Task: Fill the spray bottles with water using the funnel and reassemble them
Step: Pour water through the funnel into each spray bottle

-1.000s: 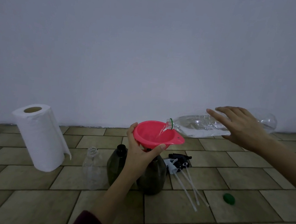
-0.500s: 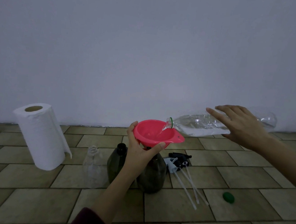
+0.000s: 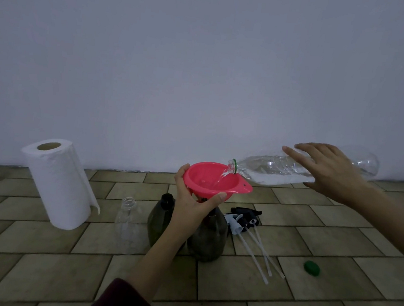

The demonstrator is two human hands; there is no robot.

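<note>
The left hand (image 3: 190, 211) grips the funnel (image 3: 212, 179) atop a dark bottle (image 3: 209, 237). The right hand (image 3: 330, 172) grips a tilted water bottle (image 3: 268, 170), pouring into it

A bare indoor room, likely a home: tiled floor (image 3: 280, 303) meeting a plain wall (image 3: 204, 66).

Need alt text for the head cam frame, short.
A right hand tips a clear water bottle into a pink funnel that the left hand holds over a dark spray bottle. Spray heads, a green cap and a paper towel roll sit on the tiled floor.
</note>
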